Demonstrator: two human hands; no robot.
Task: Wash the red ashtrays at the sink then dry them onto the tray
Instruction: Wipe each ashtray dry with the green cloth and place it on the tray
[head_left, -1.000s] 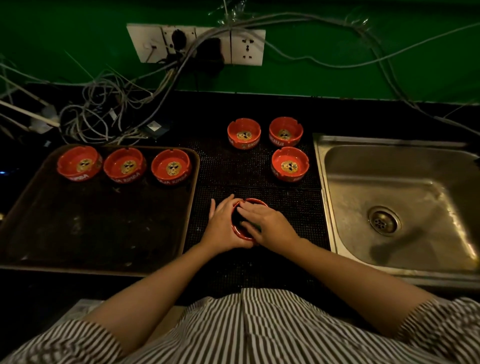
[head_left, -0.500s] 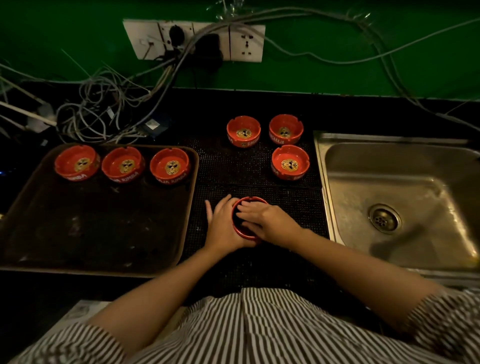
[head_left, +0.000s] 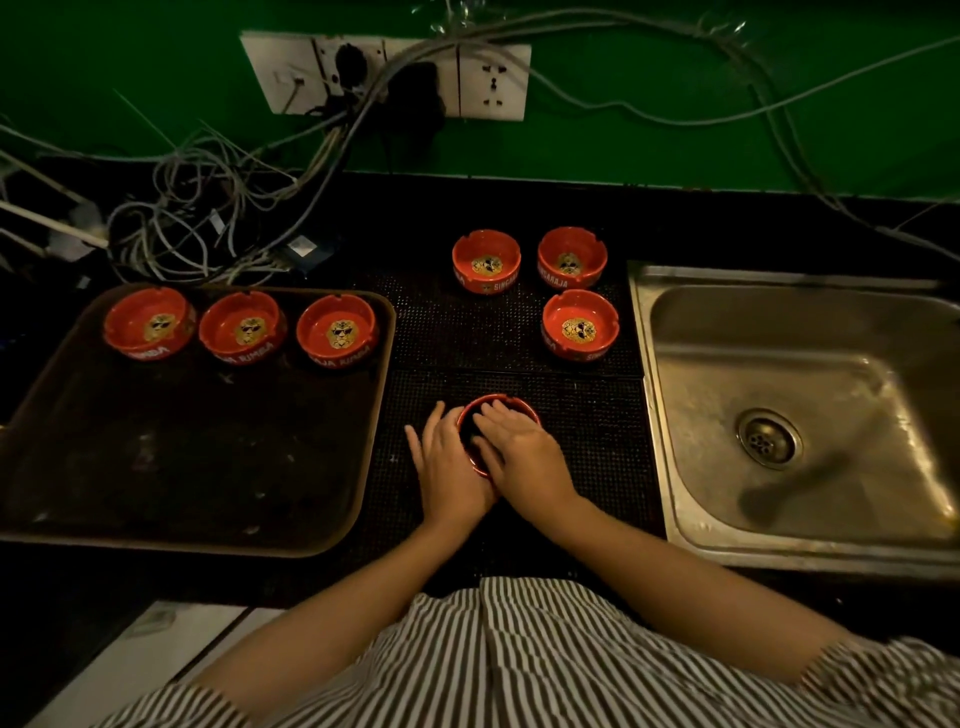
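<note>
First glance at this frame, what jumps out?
The red ashtrays against the dark counter: three in a row at the far edge of the tray on the left, three more on the mat beside the steel sink. At centre, the left hand and right hand are on a seventh ashtray.

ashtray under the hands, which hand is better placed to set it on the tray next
Left, probably. The left hand rests against the ashtray's tray-facing side, with the tray directly beyond it; the right hand lies over the bowl and would have to cross over.
</note>
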